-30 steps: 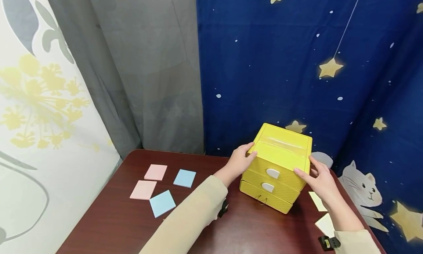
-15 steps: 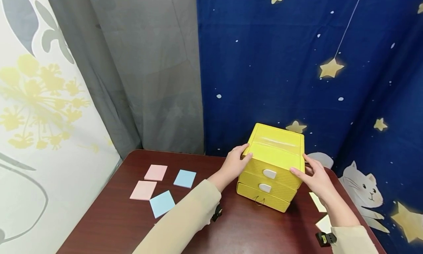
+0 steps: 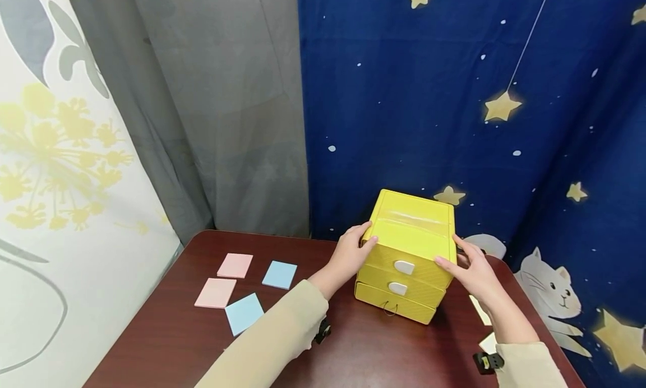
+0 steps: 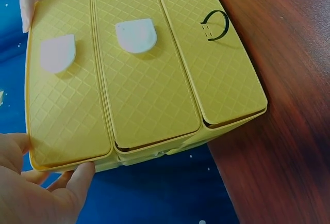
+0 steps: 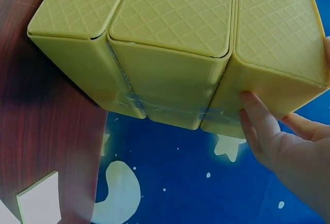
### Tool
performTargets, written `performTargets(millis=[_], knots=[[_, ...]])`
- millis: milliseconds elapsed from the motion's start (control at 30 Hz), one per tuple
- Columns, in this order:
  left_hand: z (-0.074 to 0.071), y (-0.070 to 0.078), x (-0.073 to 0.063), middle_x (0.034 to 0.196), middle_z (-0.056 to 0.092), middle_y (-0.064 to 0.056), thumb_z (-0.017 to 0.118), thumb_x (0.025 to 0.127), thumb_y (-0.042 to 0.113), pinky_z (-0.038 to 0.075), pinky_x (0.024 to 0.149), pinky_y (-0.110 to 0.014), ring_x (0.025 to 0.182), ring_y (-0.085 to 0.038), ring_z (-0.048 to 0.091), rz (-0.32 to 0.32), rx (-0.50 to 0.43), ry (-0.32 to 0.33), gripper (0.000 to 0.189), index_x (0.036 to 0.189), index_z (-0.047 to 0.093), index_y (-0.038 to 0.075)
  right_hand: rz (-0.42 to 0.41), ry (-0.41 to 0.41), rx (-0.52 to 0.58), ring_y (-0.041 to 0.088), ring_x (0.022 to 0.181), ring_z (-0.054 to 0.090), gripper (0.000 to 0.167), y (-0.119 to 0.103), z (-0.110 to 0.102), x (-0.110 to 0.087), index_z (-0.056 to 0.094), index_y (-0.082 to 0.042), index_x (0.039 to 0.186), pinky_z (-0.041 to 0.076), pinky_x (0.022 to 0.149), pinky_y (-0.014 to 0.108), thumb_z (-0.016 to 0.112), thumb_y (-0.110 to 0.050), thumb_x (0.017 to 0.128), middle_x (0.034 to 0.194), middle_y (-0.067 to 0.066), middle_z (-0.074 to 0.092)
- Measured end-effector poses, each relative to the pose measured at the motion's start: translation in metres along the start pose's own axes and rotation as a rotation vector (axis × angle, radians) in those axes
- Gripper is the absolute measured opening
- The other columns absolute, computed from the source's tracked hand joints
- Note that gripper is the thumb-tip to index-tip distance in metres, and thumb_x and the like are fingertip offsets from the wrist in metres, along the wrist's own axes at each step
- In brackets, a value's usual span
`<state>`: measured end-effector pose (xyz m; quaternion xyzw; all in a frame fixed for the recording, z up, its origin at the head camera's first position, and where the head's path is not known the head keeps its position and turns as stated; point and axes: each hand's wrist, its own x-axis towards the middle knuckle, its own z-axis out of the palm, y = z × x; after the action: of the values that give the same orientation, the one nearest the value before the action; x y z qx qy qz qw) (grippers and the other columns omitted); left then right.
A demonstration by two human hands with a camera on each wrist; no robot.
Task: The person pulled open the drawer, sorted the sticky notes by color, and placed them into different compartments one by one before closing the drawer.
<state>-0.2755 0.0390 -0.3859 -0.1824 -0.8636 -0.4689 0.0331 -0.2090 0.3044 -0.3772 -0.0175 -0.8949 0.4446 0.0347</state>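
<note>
A yellow drawer unit (image 3: 398, 278) with three stacked drawers stands on the dark wooden table, angled to the left. White tabs mark the upper two drawer fronts, and a thin loop (image 4: 215, 25) hangs on the lowest one. Clear tape runs over its top and down the side. My left hand (image 3: 348, 256) grips the upper left edge, thumb at the front and fingers along the side. At the upper right edge my right hand (image 3: 476, 273) holds the unit, its fingers (image 5: 260, 118) against the side wall.
Two pink square pads (image 3: 215, 292) and two blue square pads (image 3: 244, 313) lie at the table's left. Pale yellow squares (image 3: 480, 310) lie at the right, partly behind my right arm. A dark blue star-patterned curtain (image 3: 393, 96) hangs behind the table (image 3: 363, 349).
Both hands have shifted the drawer unit leftward across the table, keeping their hold on its upper edges. The pink and blue pads stay where they were.
</note>
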Motion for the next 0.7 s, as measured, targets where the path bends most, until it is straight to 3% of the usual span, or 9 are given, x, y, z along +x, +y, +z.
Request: performTargets(millis=[333, 600, 700], knots=[[-0.005, -0.004, -0.007, 0.141, 0.048, -0.007, 0.053, 0.096, 0.035, 0.039, 0.106, -0.038, 0.131, -0.022, 0.043, -0.011, -0.009, 0.036, 0.052, 0.143, 0.042, 0.015, -0.016, -0.032, 0.091, 0.042, 0.137, 0.030, 0.091, -0.003, 0.005, 0.003, 0.007, -0.009, 0.152, 0.048, 0.091, 0.023, 0.064, -0.041, 0.088, 0.150, 0.026, 0.010], [-0.011, -0.006, -0.013, 0.141, 0.048, -0.007, 0.054, 0.096, 0.034, 0.039, 0.106, -0.039, 0.132, -0.022, 0.043, -0.021, 0.003, 0.064, 0.052, 0.143, 0.043, 0.016, -0.045, -0.042, 0.083, 0.040, 0.135, 0.033, 0.091, -0.005, 0.009, 0.007, 0.008, -0.010, 0.153, 0.048, 0.092, 0.027, 0.064, -0.041, 0.088, 0.146, 0.025, 0.016], [-0.013, -0.008, -0.015, 0.140, 0.048, -0.007, 0.054, 0.096, 0.035, 0.040, 0.105, -0.038, 0.131, -0.022, 0.043, -0.023, 0.006, 0.068, 0.052, 0.143, 0.043, 0.015, -0.057, -0.046, 0.076, 0.041, 0.136, 0.031, 0.089, -0.007, 0.012, 0.007, 0.009, -0.010, 0.153, 0.047, 0.095, 0.034, 0.064, -0.040, 0.089, 0.148, 0.025, 0.014]])
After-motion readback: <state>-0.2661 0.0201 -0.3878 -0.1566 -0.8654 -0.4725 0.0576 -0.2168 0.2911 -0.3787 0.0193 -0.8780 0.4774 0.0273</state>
